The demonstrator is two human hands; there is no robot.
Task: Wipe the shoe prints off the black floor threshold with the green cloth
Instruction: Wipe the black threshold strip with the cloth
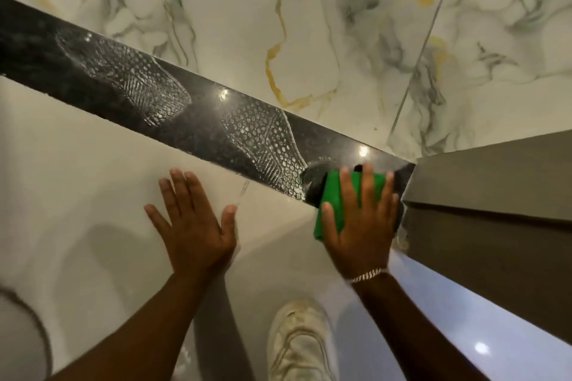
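Note:
A black floor threshold (204, 120) runs diagonally from upper left to the right, between pale tile and marble tile. Two white shoe prints lie on it: one at the left (123, 77), one near the middle (266, 142). My right hand (362, 219) presses flat on the folded green cloth (332, 204) at the threshold's right end, beside the second print's heel. A wiped dark patch (315, 179) shows just left of the cloth. My left hand (192, 219) rests flat on the pale tile with fingers spread, below the threshold.
A brown door frame or cabinet edge (489, 195) stands right against the cloth. A white sneaker (297, 340) sits on the floor between my forearms. Marble tile with gold and grey veins (309, 25) lies beyond the threshold.

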